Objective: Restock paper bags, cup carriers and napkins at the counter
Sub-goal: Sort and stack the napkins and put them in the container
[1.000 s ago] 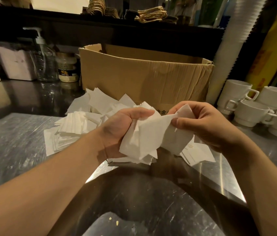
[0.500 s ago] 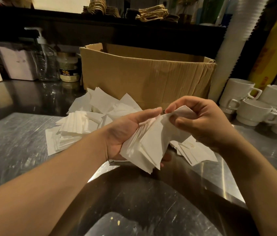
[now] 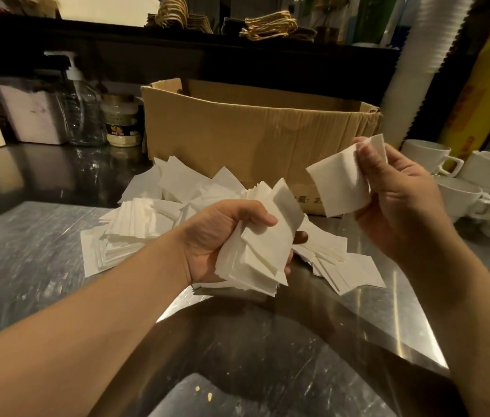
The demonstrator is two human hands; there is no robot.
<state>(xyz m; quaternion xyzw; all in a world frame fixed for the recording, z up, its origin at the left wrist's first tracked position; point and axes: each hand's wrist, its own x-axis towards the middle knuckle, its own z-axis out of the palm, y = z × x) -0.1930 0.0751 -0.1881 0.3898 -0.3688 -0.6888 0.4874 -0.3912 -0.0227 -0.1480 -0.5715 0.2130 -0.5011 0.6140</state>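
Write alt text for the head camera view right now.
Left hand grips a stack of napkins; right hand pinches a single napkin above loose napkins on a steel counter, before a cardboard box.

Over a steel counter (image 3: 27, 251), a person's left hand (image 3: 219, 236) grips a thick stack of white napkins (image 3: 261, 251) while the right hand (image 3: 400, 200) pinches 1 napkin (image 3: 340, 188) apart from it, before an open cardboard box (image 3: 252, 139) and loose napkins (image 3: 147, 224).
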